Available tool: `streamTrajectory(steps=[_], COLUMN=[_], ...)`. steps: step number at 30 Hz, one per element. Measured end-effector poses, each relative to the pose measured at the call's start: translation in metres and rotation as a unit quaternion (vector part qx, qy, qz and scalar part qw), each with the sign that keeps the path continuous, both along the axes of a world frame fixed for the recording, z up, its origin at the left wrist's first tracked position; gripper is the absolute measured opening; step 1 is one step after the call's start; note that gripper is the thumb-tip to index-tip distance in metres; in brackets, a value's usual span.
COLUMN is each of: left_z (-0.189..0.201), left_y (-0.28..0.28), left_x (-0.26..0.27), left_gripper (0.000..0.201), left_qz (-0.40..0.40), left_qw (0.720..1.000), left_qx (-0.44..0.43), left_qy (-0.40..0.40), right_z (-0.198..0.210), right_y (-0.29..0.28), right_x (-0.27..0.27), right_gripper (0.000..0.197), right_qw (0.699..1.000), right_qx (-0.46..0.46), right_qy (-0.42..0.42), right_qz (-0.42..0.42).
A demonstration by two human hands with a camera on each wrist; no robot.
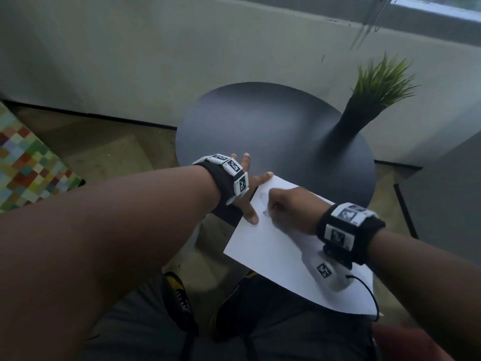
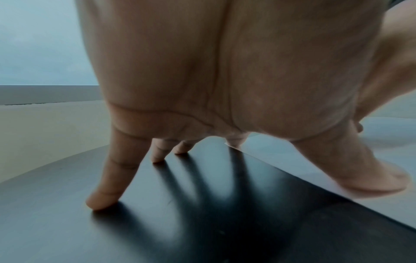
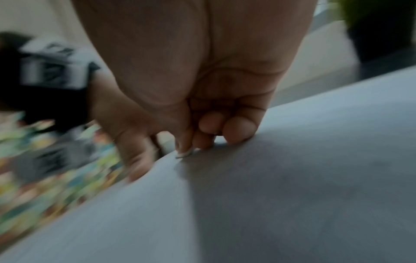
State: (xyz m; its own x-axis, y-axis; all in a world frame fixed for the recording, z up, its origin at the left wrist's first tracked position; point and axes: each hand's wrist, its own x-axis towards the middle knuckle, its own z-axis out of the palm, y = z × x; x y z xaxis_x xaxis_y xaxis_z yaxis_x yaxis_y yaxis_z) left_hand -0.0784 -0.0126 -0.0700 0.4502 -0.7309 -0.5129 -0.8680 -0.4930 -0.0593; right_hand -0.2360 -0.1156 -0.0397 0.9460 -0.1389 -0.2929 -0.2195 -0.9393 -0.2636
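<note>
Two hands: both are on one white sheet of paper [image 1: 273,246]; the left hand [image 1: 253,187] steadies it while the right hand [image 1: 289,207] bears on its surface.
Sheet position: it lies askew over the near rim of the round black table [image 1: 273,131]. Its far corner is on the top and its near half overhangs the person's lap, a placing that probably keeps it within reach of both arms.
Left hand: spread, with straight fingers. The thumb [image 2: 373,179] and forefinger tip sit on the paper's left edge and far corner, and the other fingertips [image 2: 101,201] are planted on bare tabletop. This splay looks meant to pin the sheet against sliding.
Right hand: fingers curled under, with a nail and fingertips pressing down near the sheet's left edge. The wrist view is blurred, so I cannot tell whether the thumb pinches the paper or anything small.
Likely reason: pressing or rubbing needs a fixed sheet, hence the anchor.
Green grass plant in a tall black vase [image 1: 351,121]: stands at the table's far right, well apart from the paper.
Patchwork rug [image 1: 26,162]: on the floor to the left.
</note>
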Motion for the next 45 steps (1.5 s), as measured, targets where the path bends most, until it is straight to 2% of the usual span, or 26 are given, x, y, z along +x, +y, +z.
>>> streamTrajectory(steps=[2,4,5,8,9,13,17,18,22,25,29,32,36,40,41,44,45], left_z=[0.0,-0.001,-0.001,-0.002,-0.002,-0.001,0.001,0.003,0.012,0.017,0.004,-0.001,0.002,0.002,0.003,0.003,0.003], left_y=[0.0,0.001,0.001,0.001,0.001,0.002,0.003,0.004,0.002,0.0,0.004,0.005,0.006,0.006,0.006,0.005,0.005], left_x=[0.001,0.001,0.001,0.002,0.002,0.002,0.003,0.003,0.001,-0.004,-0.027,-0.03,-0.027,-0.029,-0.029,-0.026,-0.025], left_gripper=[0.143,0.143,0.143,0.144,0.144,0.143,0.142,0.143,0.144,0.135,0.125,0.126,0.127,0.126,0.126,0.127,0.128], left_qz=[0.003,0.004,0.003,-0.001,0.0,0.003,-0.014,-0.012,-0.006,0.014,0.044,0.046,0.039,0.043,0.041,0.033,0.033], left_qw=[1.0,1.0,1.0,1.0,1.0,1.0,1.0,1.0,1.0,1.0,0.998,0.998,0.998,0.998,0.998,0.999,0.999], left_qx=[-0.006,-0.008,-0.008,-0.006,-0.004,-0.006,-0.002,0.003,0.01,-0.003,-0.038,-0.047,-0.042,-0.04,-0.04,-0.037,-0.035], left_qy=[0.004,0.003,0.003,0.001,0.002,0.005,-0.001,0.001,0.005,0.025,0.026,0.024,0.027,0.026,0.022,0.021,0.024], right_z=[0.001,-0.001,-0.003,-0.008,-0.007,-0.001,-0.005,-0.003,0.0,-0.007,-0.006,-0.008,-0.007,-0.006,-0.007,-0.008,-0.006], right_y=[-0.027,-0.042,-0.039,-0.01,-0.011,-0.043,-0.021,-0.024,-0.054,-0.054,-0.053,-0.035,-0.006,-0.031,-0.029,-0.012,-0.012], right_x=[0.008,0.01,0.009,-0.002,-0.004,0.006,0.001,0.001,0.003,0.0,0.005,0.006,0.004,0.01,0.008,0.0,-0.002], right_gripper=[0.011,0.012,0.013,0.015,0.013,0.013,0.012,0.012,0.014,0.014,0.012,0.009,0.006,0.007,0.008,0.009,0.01], right_qw=[0.996,0.991,0.991,1.0,1.0,0.993,0.999,0.999,0.991,0.988,0.986,0.991,0.999,0.994,0.995,1.0,1.0], right_qx=[0.002,-0.004,-0.009,-0.009,-0.002,-0.023,-0.02,-0.017,0.017,0.027,0.023,0.023,0.035,0.011,0.001,0.019,0.024], right_qy=[-0.017,-0.036,-0.041,-0.02,-0.015,-0.026,-0.026,-0.02,-0.002,-0.014,-0.009,-0.009,0.029,-0.02,-0.025,-0.005,-0.001], right_qz=[-0.087,-0.132,-0.126,-0.017,-0.008,-0.113,-0.024,-0.027,-0.13,-0.151,-0.163,-0.133,-0.01,-0.108,-0.102,-0.007,-0.006])
